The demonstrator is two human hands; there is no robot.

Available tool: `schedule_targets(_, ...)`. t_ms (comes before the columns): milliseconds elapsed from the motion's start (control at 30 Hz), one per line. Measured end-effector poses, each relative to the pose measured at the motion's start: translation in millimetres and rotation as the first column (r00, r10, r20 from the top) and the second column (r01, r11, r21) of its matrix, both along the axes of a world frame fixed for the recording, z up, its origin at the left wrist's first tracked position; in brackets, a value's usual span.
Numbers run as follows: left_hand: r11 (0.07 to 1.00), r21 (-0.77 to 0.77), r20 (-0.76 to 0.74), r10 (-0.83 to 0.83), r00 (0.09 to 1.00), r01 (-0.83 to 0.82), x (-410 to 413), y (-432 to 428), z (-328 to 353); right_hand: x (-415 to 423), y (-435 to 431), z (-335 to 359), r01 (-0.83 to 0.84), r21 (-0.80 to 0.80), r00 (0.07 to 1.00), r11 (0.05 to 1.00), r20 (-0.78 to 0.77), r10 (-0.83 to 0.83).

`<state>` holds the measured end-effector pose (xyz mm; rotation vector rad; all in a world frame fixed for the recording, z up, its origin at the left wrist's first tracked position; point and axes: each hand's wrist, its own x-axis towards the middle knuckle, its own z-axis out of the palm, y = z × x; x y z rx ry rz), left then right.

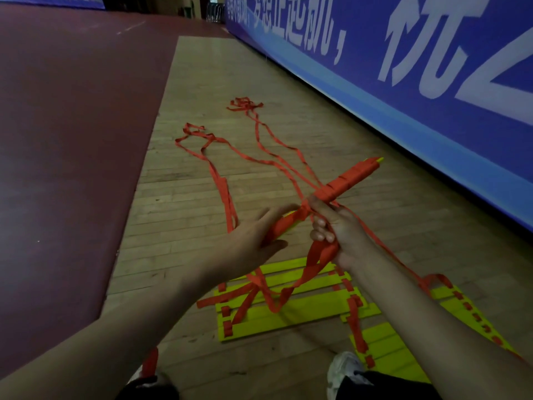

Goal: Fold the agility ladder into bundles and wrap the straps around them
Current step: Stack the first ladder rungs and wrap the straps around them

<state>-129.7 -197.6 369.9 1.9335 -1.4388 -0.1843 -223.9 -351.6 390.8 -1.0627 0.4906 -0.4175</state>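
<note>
A bundle (350,176) of yellow rungs wrapped in orange strap is held up in front of me, slanting from lower left to upper right. My right hand (336,233) grips its middle together with a loop of orange strap. My left hand (253,241) has straight fingers and touches the bundle's lower left end. Loose orange straps (219,180) trail away over the wooden floor. Flat yellow rungs (291,310) joined by orange straps lie on the floor under my hands.
A blue banner wall (403,82) with white lettering runs along the right. Dark red flooring (72,125) borders the wooden strip on the left. More yellow rungs (386,350) lie at lower right. My shoes (343,370) show at the bottom.
</note>
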Motion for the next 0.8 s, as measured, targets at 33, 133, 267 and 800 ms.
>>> schedule_targets(33, 1.0, -0.014, 0.023, -0.003, 1.0, 0.004, 0.0, 0.4, 0.3, 0.7, -0.4, -0.7, 0.006, -0.009, 1.0, 1.0, -0.01, -0.006)
schedule_targets(133, 0.999, -0.03, 0.032, 0.032, 0.999, -0.031, -2.1, 1.0, 2.8, 2.3, 0.0, -2.2, 0.006, -0.073, 0.998, 0.997, -0.056, -0.01)
schedule_targets(267, 0.998, -0.02, -0.168, 0.062, 0.984, -0.067, -1.6, -0.9, 4.2, 1.5, -0.2, -6.0, -0.029, -0.167, 0.994, 0.986, -0.112, 0.01)
schedule_targets(800, 0.994, -0.061, -0.669, 0.029, 0.743, -0.094, 10.0, 2.5, 10.2, -1.3, 2.7, -6.5, -0.046, -0.278, 0.988, 0.96, -0.154, 0.003)
